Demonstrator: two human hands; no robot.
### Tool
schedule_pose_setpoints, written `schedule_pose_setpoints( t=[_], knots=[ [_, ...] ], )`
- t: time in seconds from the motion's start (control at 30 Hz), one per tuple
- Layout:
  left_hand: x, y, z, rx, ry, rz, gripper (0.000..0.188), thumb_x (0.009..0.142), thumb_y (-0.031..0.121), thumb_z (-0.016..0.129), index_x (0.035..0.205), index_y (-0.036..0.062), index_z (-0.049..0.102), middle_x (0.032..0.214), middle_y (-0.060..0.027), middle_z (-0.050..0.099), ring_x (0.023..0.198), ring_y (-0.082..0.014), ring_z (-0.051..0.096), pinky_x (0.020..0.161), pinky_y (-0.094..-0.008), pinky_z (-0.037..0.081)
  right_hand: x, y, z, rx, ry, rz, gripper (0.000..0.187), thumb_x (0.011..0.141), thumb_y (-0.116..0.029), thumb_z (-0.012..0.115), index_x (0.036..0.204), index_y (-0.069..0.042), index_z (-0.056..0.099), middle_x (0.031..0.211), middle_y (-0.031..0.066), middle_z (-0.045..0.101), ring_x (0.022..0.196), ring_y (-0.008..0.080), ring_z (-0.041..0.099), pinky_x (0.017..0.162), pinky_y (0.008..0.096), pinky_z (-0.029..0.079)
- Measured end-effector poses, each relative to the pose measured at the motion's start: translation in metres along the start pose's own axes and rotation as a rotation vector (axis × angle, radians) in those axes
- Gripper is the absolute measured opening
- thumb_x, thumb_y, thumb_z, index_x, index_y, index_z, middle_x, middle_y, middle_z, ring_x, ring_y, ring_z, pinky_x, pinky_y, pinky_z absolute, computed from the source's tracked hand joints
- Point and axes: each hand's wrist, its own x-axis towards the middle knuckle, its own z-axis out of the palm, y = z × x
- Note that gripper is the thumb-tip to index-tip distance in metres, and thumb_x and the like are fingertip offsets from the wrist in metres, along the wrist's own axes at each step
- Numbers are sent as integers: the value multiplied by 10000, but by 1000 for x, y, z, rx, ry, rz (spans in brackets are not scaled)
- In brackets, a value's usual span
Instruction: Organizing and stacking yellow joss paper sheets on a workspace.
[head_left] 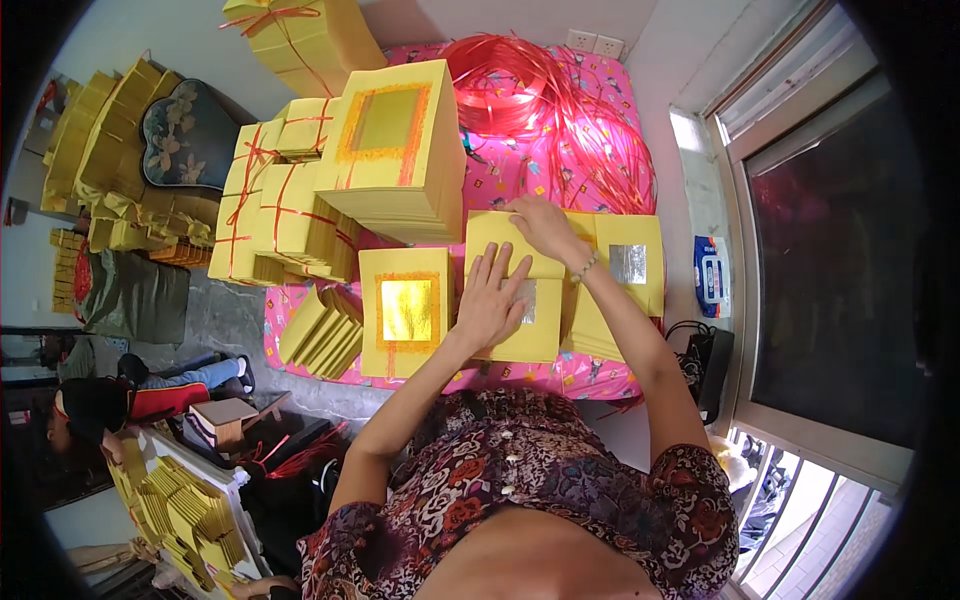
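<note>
My left hand (492, 304) lies flat on a yellow paper sheet (540, 340), fingers spread, partly covering its silver square (526, 296). At the far part of this sheet, my right hand (543, 231) rests with fingers stretched left over a flap; its fingertips touch the paper. A beaded bracelet (585, 265) circles my right wrist. Just left of my left hand sits a stack of yellow paper topped by a gold foil square (407, 310) in an orange printed border. To the right are more yellow sheets (597, 330) and one with a silver foil square (628, 263).
A pink patterned cloth (500, 160) covers the table. Red ribbon strands (520, 90) lie at the back. A tall yellow paper stack (405, 200) and ribbon-tied bundles (290, 215) stand left. Wipes (711, 277) and a window (830, 260) are right. Another person (150, 395) is at lower left.
</note>
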Motion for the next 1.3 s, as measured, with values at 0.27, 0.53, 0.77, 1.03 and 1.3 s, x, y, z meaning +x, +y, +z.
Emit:
schedule_pose_setpoints(
  t=[0.27, 0.53, 0.77, 1.03, 1.3],
  knots=[
    [-2, 4, -2, 15, -38, 9, 750, 856, 283, 606, 1519, 110, 302, 1564, -222, 240, 1429, -490, 181, 1168, -571, 176, -6, -3, -1, -8, 4, 9, 210, 895, -152, 595, 1068, -48, 656, 978, 149, 636, 963, 334, 612, 845, 459, 488],
    [-4, 4, -2, 23, -72, -1, 768, 846, 299, 596, 1523, 104, 291, 1573, -217, 228, 1454, -444, 167, 1177, -557, 161, -9, -8, -2, -20, 16, 17, 216, 892, -156, 604, 1077, -55, 649, 974, 140, 625, 949, 337, 607, 841, 460, 490],
    [-4, 6, 0, 30, -50, -5, 780, 872, 375, 582, 1536, 109, 271, 1573, -230, 227, 1463, -408, 189, 1183, -544, 146, -8, -6, 2, -21, 33, 7, 203, 886, -152, 608, 1061, -58, 649, 966, 131, 622, 953, 328, 606, 840, 457, 490],
    [-4, 7, -3, -35, -43, -23, 771, 892, 447, 565, 1505, 54, 314, 1550, -261, 254, 1454, -415, 205, 1180, -539, 152, -9, -6, 1, -18, 46, 20, 209, 892, -165, 604, 1065, -58, 652, 962, 134, 629, 961, 329, 612, 848, 456, 493],
    [0, 2, 0, -30, -67, 11, 771, 877, 489, 572, 1457, 17, 386, 1539, -266, 274, 1451, -421, 208, 1175, -538, 169, -9, -6, -3, 8, 13, 57, 215, 890, -160, 611, 1066, -50, 664, 984, 151, 633, 987, 332, 607, 861, 451, 493]
  ],
)
